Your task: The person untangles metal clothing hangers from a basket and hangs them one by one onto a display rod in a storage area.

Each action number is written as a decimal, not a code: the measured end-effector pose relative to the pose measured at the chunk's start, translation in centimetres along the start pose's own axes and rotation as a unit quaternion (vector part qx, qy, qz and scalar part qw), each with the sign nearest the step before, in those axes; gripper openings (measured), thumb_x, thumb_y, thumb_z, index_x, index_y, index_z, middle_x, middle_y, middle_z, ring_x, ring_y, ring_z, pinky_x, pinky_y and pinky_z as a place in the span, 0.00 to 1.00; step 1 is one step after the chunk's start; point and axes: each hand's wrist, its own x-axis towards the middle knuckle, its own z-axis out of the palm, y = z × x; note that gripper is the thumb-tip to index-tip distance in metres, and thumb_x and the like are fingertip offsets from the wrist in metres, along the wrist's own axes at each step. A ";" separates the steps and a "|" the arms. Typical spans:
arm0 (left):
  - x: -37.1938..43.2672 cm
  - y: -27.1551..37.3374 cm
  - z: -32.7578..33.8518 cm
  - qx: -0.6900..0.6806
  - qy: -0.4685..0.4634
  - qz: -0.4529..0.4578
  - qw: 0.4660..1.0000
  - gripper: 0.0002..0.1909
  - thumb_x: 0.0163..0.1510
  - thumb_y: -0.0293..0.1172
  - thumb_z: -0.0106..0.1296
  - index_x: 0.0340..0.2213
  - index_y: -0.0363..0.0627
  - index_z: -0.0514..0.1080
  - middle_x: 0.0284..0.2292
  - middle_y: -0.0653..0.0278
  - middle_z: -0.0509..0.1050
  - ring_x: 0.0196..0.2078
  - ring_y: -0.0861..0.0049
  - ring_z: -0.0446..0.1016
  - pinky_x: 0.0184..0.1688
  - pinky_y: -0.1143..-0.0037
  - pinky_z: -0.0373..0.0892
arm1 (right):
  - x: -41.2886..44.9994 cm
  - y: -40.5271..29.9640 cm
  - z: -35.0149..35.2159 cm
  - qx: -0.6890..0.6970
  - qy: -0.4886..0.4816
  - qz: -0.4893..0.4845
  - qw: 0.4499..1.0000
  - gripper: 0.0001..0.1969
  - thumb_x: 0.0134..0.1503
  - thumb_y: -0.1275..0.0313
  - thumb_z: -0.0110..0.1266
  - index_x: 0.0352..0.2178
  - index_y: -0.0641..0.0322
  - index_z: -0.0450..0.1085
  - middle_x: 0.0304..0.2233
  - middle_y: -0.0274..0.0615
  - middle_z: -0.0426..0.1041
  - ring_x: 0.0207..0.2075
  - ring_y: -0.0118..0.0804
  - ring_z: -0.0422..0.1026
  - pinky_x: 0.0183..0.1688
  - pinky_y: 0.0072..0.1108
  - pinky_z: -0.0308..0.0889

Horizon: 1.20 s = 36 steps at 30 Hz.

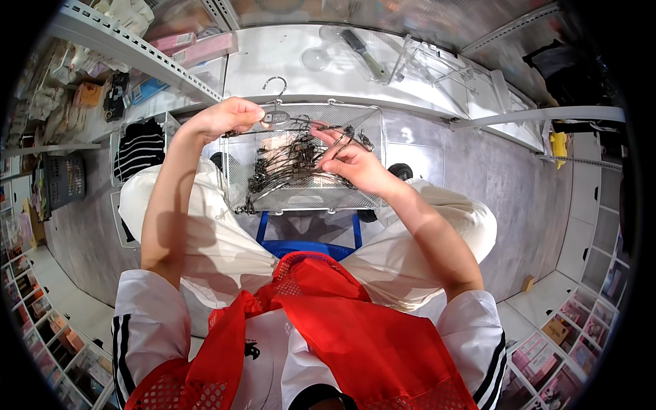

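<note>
My left hand point(225, 120) pinches a metal hanger point(277, 82) by the dark oval tag at its centre. The tag bears writing, and the hanger's silver hook points away from me. To the right, my right hand point(353, 161) has its fingers curled around dark metal hanger parts point(349, 133); how many pieces it holds cannot be made out. Both hands are over a silver wire-mesh basket point(302, 197) in front of my knees. Inside it lies a tangled heap of dark metal clip hangers point(292, 159).
Behind the basket runs a white shelf point(266, 61) with a brush point(366, 54) in clear packaging and a clear rack point(435, 69). Striped fabric point(139, 151) fills a bin at left. A blue stool point(307, 248) stands beneath me. Metal shelf bars point(138, 51) reach in on both sides.
</note>
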 end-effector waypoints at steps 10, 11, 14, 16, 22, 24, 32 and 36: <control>1.5 0.3 1.4 -0.015 -0.095 -0.118 0.988 0.13 0.58 0.37 0.45 0.32 0.39 0.72 0.13 0.82 0.53 0.15 0.92 0.48 0.17 0.86 0.47 | 0.0 -0.3 0.8 -0.137 -0.050 -0.013 0.989 0.05 0.49 0.71 0.58 0.26 0.61 0.75 0.58 0.43 0.52 0.59 0.42 0.54 0.52 0.26 0.60; 1.3 0.6 0.9 -0.015 -0.095 -0.118 0.988 0.13 0.58 0.37 0.45 0.32 0.39 0.72 0.13 0.82 0.53 0.15 0.92 0.48 0.17 0.86 0.47 | 0.0 -0.4 0.9 -0.133 -0.043 -0.006 0.990 0.05 0.49 0.71 0.58 0.25 0.61 0.75 0.58 0.43 0.52 0.59 0.43 0.54 0.53 0.26 0.59; 0.6 0.6 -0.7 -0.008 -0.093 -0.125 0.988 0.14 0.58 0.37 0.45 0.32 0.38 0.73 0.12 0.82 0.51 0.14 0.92 0.46 0.15 0.86 0.44 | -0.3 -0.3 0.9 -0.134 -0.043 -0.027 0.990 0.04 0.48 0.72 0.59 0.24 0.62 0.75 0.59 0.45 0.50 0.60 0.43 0.53 0.56 0.28 0.56; 0.6 0.4 -0.8 -0.013 -0.100 -0.134 0.986 0.14 0.58 0.37 0.45 0.31 0.38 0.72 0.12 0.81 0.51 0.13 0.92 0.46 0.15 0.86 0.44 | -0.2 0.5 1.1 -0.127 -0.040 -0.060 0.989 0.04 0.47 0.72 0.60 0.24 0.62 0.75 0.59 0.46 0.50 0.60 0.44 0.52 0.57 0.28 0.54; 0.2 -0.6 -1.2 0.004 -0.078 -0.157 0.985 0.13 0.57 0.36 0.45 0.30 0.38 0.72 0.11 0.81 0.52 0.13 0.92 0.47 0.15 0.85 0.43 | -0.7 -0.1 1.5 -0.158 -0.011 -0.059 0.986 0.03 0.44 0.76 0.61 0.24 0.63 0.76 0.59 0.49 0.49 0.60 0.46 0.52 0.58 0.30 0.51; -0.7 -0.2 -2.0 0.061 -0.060 -0.160 0.983 0.12 0.57 0.35 0.45 0.31 0.38 0.74 0.11 0.80 0.52 0.13 0.92 0.47 0.15 0.84 0.43 | -0.7 0.3 0.9 -0.142 0.011 -0.063 0.988 0.04 0.43 0.77 0.61 0.25 0.62 0.76 0.59 0.49 0.48 0.60 0.46 0.51 0.58 0.30 0.52; -2.5 0.7 -2.0 0.144 0.030 -0.078 0.986 0.11 0.56 0.34 0.46 0.31 0.41 0.75 0.12 0.80 0.54 0.14 0.92 0.47 0.16 0.84 0.43 | -0.3 1.9 1.2 -0.172 -0.002 -0.068 0.983 0.04 0.44 0.77 0.61 0.24 0.63 0.76 0.58 0.50 0.51 0.57 0.49 0.57 0.57 0.29 0.53; -3.8 2.3 -1.2 0.089 0.087 -0.058 0.991 0.13 0.58 0.36 0.43 0.31 0.41 0.74 0.12 0.81 0.52 0.14 0.93 0.46 0.17 0.85 0.45 | 0.0 2.5 1.5 -0.156 -0.045 -0.058 0.985 0.03 0.44 0.78 0.59 0.25 0.65 0.75 0.56 0.48 0.56 0.57 0.47 0.57 0.57 0.32 0.54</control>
